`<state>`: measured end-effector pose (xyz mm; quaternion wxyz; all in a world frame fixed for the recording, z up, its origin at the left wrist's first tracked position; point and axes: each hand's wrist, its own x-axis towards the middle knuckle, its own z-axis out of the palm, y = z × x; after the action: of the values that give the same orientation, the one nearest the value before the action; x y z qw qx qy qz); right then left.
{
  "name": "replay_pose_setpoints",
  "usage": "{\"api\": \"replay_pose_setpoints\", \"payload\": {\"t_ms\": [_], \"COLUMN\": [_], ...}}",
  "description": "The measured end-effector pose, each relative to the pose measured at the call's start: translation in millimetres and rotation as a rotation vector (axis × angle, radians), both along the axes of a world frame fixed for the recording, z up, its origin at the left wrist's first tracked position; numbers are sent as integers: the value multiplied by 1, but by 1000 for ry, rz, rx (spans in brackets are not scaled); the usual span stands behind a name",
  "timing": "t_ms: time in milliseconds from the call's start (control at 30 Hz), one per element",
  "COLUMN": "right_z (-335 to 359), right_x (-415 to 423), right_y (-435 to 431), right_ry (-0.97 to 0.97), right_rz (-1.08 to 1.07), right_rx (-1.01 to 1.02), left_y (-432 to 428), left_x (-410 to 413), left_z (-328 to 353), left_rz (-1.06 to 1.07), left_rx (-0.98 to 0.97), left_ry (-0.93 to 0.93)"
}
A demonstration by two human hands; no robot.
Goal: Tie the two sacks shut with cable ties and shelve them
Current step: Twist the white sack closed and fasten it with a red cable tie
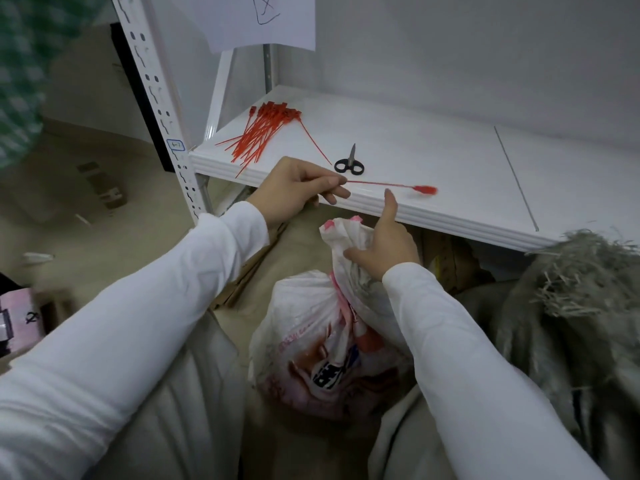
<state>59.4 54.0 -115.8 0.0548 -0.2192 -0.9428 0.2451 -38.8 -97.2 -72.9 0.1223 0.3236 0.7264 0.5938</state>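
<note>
A white sack [311, 344] with red and black print stands on the floor between my knees. My right hand [384, 244] grips its gathered neck just below the shelf edge, with the index finger pointing up. My left hand [294, 188] pinches one red cable tie [391, 185] by its thin end, and the tie's head points right over the white shelf [433, 157]. A bundle of red cable ties [263, 129] lies at the shelf's left end. A second sack [571, 327], grey-brown with a frayed mouth, stands at the right.
Black-handled scissors [349, 162] lie on the shelf near its front edge, just beyond my left hand. A white slotted upright [156, 98] rises at the shelf's left corner. Cardboard [446, 258] sits under the shelf. A pink box [20, 313] is on the floor at far left.
</note>
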Motion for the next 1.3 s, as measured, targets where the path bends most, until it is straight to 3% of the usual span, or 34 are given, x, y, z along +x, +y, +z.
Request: {"api": "replay_pose_setpoints", "payload": {"t_ms": [133,533,833,1000,1133,1300], "right_z": [-3,-5,-4,-5,-3,-3], "right_x": [10,28,49,51,51,48], "right_y": [-4,-5,-1,0,2,1], "right_ry": [84,117,83,100,108,116], "right_rz": [-25,44,84,70,84,80], "right_rx": [-9,44,39,-36,-83,-118], "left_y": [-12,-8,-1,-6,-7,5], "left_x": [15,7,-2,-1,2,6], "left_z": [-7,-11,-25,-29,-39,-45], "left_rz": [-94,-11,-41,63,13,-49], "left_rx": [-36,-74,-521,-665,-866,-936], "left_ry": [-50,-57,162,178,149,86]}}
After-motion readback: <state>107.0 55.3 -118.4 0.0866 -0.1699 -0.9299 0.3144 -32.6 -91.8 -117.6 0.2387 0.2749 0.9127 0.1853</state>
